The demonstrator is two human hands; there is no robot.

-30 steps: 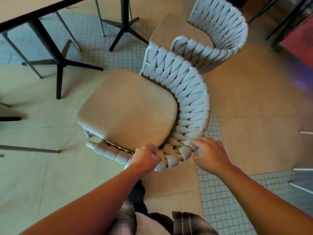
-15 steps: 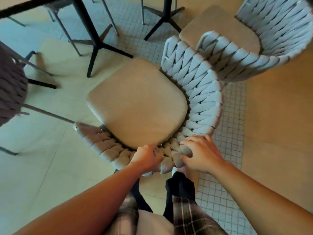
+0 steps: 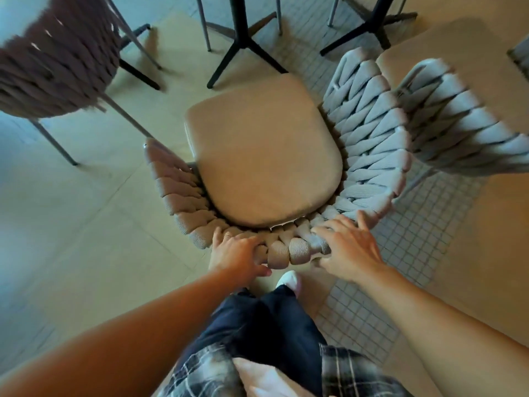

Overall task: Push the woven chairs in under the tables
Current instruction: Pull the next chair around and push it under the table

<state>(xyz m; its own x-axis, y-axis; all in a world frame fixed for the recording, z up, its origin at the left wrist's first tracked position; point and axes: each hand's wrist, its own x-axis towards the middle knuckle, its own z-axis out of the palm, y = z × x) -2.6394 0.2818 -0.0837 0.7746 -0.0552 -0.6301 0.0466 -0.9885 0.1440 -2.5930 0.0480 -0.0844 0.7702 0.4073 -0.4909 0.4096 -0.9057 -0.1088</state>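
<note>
Clamping left hand (image 3: pixel 234 256) and right hand (image 3: pixel 349 247) fingers (image 3: pixel 322 231) on chair (image 3: pixel 266 156) back; pushing it nearer table leg (image 3: pixel 242 21) than before; nearly tucking in.

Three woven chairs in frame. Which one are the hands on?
The middle chair, nearest the person: left hand and right hand both grip its backrest rim. The dark chair at left and grey chair at right are untouched.
</note>
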